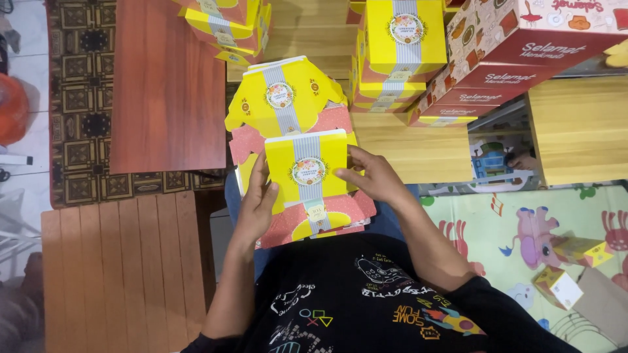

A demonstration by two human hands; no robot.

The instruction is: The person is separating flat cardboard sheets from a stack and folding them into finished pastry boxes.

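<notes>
Holding a flat yellow carton over the lap, both hands work at its edges near the picture's centre. At nine o'clock of the carton the left hand has its grip clamped on the left edge, fingers wrapped onto the front face. At three o'clock the right hand presses its grip together on the right edge, thumb on the yellow panel. A grey striped band with a round floral seal runs down the carton's middle, and red flaps stick out at six o'clock. Behind it, at twelve o'clock, lies a stack of unfolded cartons of the same pattern. Folded yellow boxes stand piled at one o'clock on a low wooden bench, with red printed boxes beside them at two o'clock.
</notes>
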